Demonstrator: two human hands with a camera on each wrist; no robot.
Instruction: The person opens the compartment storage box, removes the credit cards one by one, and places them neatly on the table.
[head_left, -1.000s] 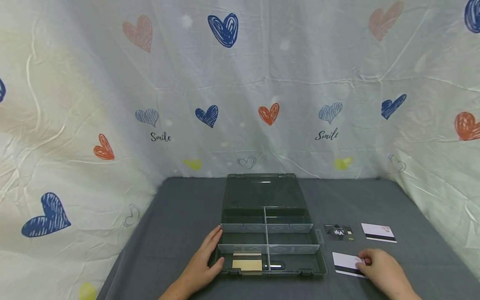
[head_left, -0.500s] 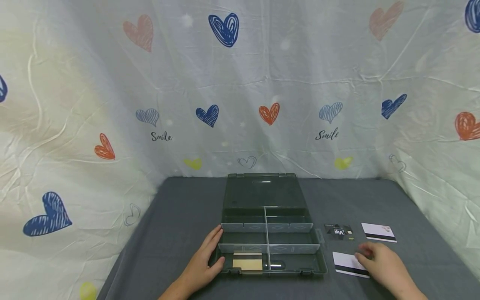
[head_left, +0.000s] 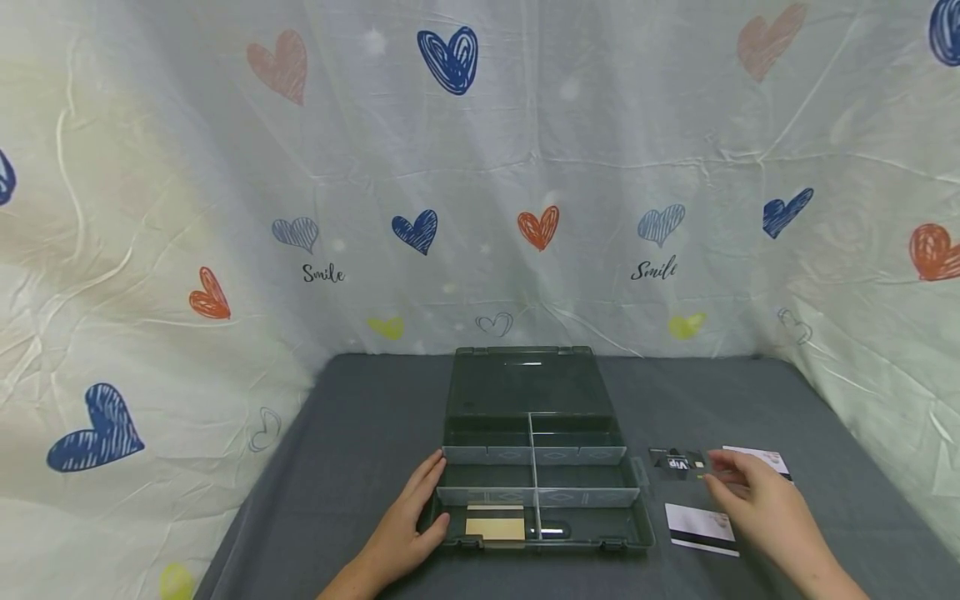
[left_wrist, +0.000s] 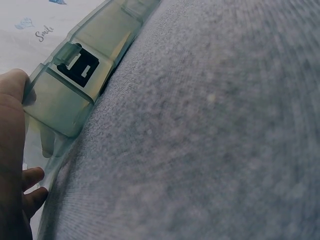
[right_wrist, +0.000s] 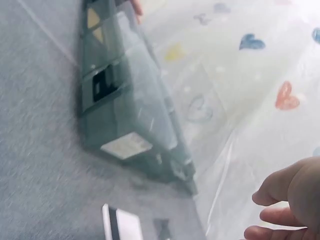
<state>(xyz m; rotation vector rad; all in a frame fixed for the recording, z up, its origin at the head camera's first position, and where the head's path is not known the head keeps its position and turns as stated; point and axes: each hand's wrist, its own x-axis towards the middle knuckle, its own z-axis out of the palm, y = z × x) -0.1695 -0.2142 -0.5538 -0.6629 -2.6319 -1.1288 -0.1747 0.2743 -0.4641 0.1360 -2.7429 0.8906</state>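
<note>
A dark translucent divider box [head_left: 570, 546] lies with its lid [head_left: 528, 379] folded back. My left hand [head_left: 401, 533] rests against its left side, fingers along the wall and thumb over the front left corner, as the left wrist view also shows. In the air at the right, my right hand [head_left: 765, 508] has its fingers spread and nothing between them. Its fingertips are beside the right end of a black VIP card [head_left: 675, 463]. Just in front lies a white card with a black stripe [head_left: 697, 525]. A second white card [head_left: 772, 457] is partly hidden behind the hand.
A beige card with a brown stripe [head_left: 495, 527] sits in the box's front left compartment. Thin clear dividers [head_left: 588, 498] split the box. Grey cloth [head_left: 360, 433] covers the table, and a heart-printed curtain [head_left: 600, 183] hangs behind and at both sides.
My right hand has come off the front white card and moved back toward the VIP card, its fingers spreading. The left hand and the box stay put.
</note>
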